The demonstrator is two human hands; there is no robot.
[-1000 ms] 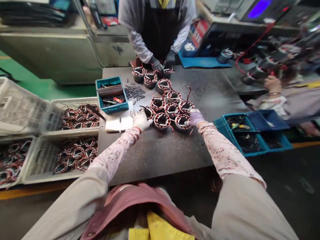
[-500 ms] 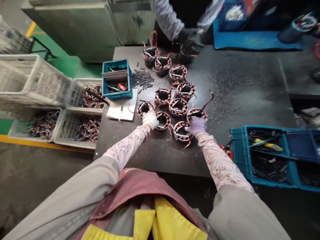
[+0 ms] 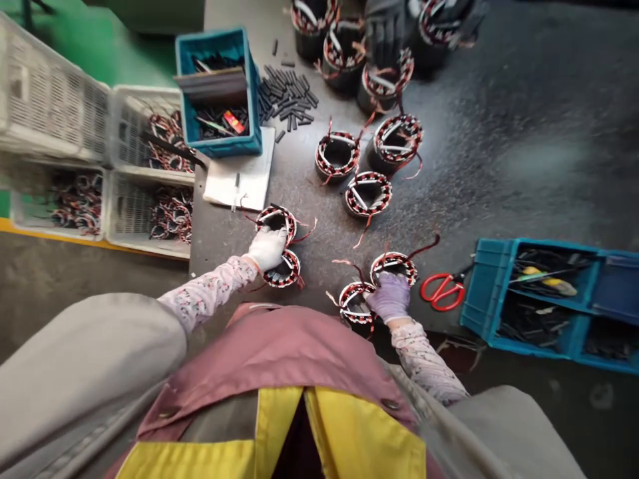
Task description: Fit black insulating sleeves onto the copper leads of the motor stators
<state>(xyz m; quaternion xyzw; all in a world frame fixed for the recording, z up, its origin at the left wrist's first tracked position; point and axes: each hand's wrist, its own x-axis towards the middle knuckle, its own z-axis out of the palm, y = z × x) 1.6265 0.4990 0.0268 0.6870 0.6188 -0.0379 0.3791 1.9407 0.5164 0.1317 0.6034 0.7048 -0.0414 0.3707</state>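
My left hand (image 3: 269, 247), in a white glove, has its fingers hooked over the rim of a wire-wound motor stator (image 3: 289, 221). A second stator (image 3: 284, 269) stands close under that hand; whether it is gripped too, I cannot tell. In a purple glove, my right hand (image 3: 392, 297) grips the near rim of another stator (image 3: 410, 269), whose leads stick up. Its thumb side meets a neighbouring stator (image 3: 351, 306) at the table's near edge. Between and beyond my hands stand three more stators, one of them the nearest in the middle (image 3: 369, 195).
A co-worker's dark-gloved hand (image 3: 385, 33) is among stators at the far side. Left are a blue bin (image 3: 254, 133), loose black tubes (image 3: 287, 96) and crates of stators (image 3: 116, 216). Right are red-handled scissors (image 3: 442, 291) and blue parts bins (image 3: 486, 286).
Both hands have drawn toward my body and apart, each bringing two stators away from the group. My view has tilted downward. The co-worker's hand has shifted among the far stators.
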